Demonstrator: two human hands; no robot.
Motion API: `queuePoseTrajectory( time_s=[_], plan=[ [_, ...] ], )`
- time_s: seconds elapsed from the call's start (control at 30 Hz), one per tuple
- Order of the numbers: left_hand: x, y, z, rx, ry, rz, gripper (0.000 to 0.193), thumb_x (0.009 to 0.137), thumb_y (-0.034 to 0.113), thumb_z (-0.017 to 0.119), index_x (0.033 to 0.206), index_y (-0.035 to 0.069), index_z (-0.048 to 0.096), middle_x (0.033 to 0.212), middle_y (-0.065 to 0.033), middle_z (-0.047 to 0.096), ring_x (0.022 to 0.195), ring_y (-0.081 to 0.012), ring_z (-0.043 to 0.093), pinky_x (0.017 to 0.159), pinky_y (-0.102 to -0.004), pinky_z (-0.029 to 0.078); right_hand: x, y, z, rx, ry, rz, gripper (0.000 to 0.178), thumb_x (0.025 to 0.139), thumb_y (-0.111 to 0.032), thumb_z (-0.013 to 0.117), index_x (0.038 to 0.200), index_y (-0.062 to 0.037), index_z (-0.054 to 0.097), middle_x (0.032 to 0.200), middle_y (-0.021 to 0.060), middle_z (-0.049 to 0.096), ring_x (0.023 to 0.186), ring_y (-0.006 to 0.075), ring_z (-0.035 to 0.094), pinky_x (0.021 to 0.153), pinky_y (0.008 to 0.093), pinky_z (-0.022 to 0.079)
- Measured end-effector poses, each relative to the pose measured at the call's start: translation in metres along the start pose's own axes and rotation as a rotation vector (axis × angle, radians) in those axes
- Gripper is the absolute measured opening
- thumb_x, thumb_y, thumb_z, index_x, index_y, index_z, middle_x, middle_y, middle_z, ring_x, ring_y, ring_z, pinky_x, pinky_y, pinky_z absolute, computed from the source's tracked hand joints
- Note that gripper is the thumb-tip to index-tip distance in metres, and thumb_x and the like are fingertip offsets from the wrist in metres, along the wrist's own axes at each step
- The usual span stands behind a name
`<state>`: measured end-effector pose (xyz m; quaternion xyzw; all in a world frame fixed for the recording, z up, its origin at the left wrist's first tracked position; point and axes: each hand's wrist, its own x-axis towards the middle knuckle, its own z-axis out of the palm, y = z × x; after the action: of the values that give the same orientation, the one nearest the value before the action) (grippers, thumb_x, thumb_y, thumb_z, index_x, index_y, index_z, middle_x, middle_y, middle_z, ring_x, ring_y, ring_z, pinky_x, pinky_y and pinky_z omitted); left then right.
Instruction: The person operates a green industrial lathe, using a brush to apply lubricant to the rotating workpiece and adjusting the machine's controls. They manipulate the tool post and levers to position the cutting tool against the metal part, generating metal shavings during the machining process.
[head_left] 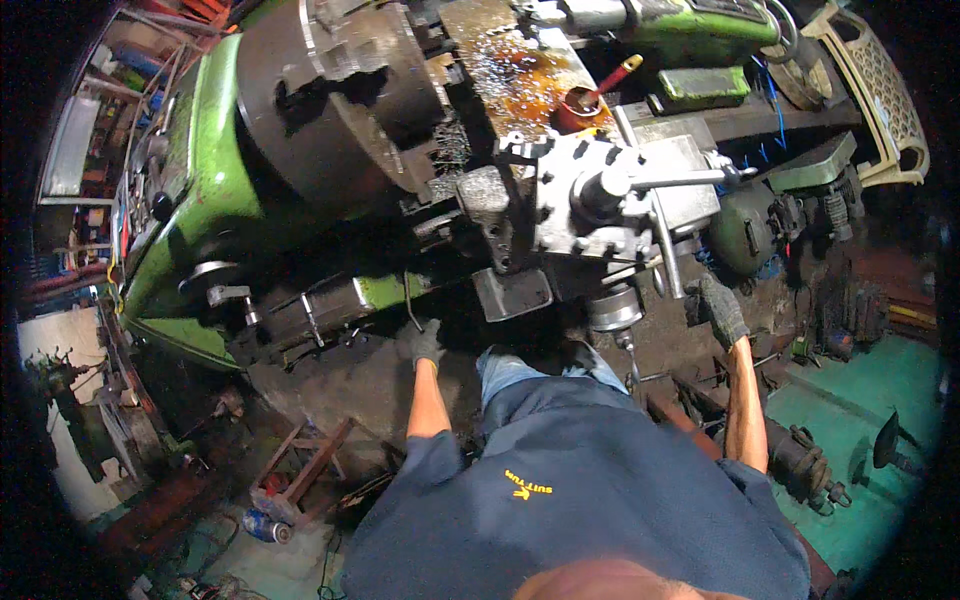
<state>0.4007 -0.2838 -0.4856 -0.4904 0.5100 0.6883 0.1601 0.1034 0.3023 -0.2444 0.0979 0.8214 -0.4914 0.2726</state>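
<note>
The fingers of the left hand (428,342), in a grey glove, meet the lower end of a thin lever (409,298) hanging under the front of a green lathe; whether they are curled round it, I cannot tell. The right hand (720,308), gloved alike, is raised beside the lower end of a bright metal bar (667,248); its fingers point up toward the machine, and it is unclear whether they touch or grip anything. Between the hands, nearer the right, hangs a round metal dial (613,308). Above it sits the silver square tool post (590,190), with a clamping handle (680,180) reaching out to the right. Left of the tool post stands the big dark chuck (330,110), against the green headstock (212,190). Behind the tool post, a red cup (576,115) with a brush (620,74) leaning in it rests by an oily brown surface (530,75). Farther out are a beige plastic chair (875,85) at upper right, green floor (845,395) at right, and a blue can (264,526) at lower left.
</note>
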Motion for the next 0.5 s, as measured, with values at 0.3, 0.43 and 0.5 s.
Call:
queuePoseTrajectory(
  time_s=[0.3, 0.43, 0.5],
  plan=[
    [-0.013, 0.080, 0.003, -0.618, 0.315, 0.105, 0.030, 0.082, 0.015, 0.070, 0.064, 0.016, 0.046, 0.054, -0.0002, 0.041, 0.042, -0.0132, 0.039, 0.038, -0.0290, 0.031, 0.006, 0.009, -0.045, 0.161, -0.186, -0.001, 0.041, 0.103, -0.038, 0.051, 0.110, -0.0007, 0.068, 0.080, 0.0054, 0.066, 0.065, 0.0156, 0.061, 0.059, 0.0297, 0.050],
    [-0.068, 0.105, 0.054, -0.340, 0.435, 0.234, 0.029, 0.080, 0.016, 0.074, 0.066, 0.014, 0.049, 0.057, -0.0018, 0.046, 0.043, -0.0151, 0.043, 0.039, -0.0317, 0.038, 0.010, -0.025, -0.009, 0.005, -0.266, -0.270, 0.036, 0.102, -0.031, 0.053, 0.120, -0.0014, 0.064, 0.102, 0.0074, 0.068, 0.088, 0.0178, 0.064, 0.077, 0.0313, 0.054],
    [-0.088, 0.086, 0.070, -0.386, 0.400, 0.301, 0.026, 0.079, 0.017, 0.076, 0.068, 0.014, 0.052, 0.059, -0.0027, 0.050, 0.046, -0.0171, 0.048, 0.042, -0.0347, 0.043, 0.016, -0.036, 0.015, -0.027, -0.284, -0.440, 0.036, 0.102, -0.031, 0.054, 0.122, -0.0021, 0.062, 0.102, 0.0068, 0.067, 0.088, 0.0174, 0.063, 0.077, 0.0315, 0.053]
  ],
)
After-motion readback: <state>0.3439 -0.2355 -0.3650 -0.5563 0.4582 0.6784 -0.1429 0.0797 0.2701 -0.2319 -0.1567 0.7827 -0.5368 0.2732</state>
